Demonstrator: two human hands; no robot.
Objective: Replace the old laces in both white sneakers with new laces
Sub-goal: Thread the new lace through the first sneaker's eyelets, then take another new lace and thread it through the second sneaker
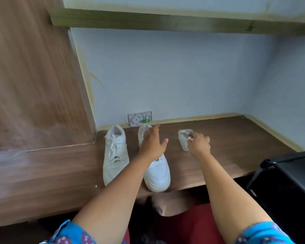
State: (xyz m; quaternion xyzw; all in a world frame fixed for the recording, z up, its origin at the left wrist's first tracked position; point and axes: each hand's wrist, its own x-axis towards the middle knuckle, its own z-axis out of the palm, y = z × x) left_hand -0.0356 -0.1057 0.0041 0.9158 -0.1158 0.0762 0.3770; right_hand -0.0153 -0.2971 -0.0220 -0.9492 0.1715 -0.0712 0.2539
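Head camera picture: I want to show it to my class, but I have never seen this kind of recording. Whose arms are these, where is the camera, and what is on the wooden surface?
There is no machine here. A person wears a camera on the head, so you look forward and down along their own two bare arms.

On the wooden desk stand two white sneakers side by side: the left sneaker, still laced, and the right sneaker. The left hand reaches over the right sneaker with its fingers spread, holding nothing. The right hand pinches a small white packet, whose contents are too small to tell. Against the wall lies a small card with green marks. A black object sits at the right edge.
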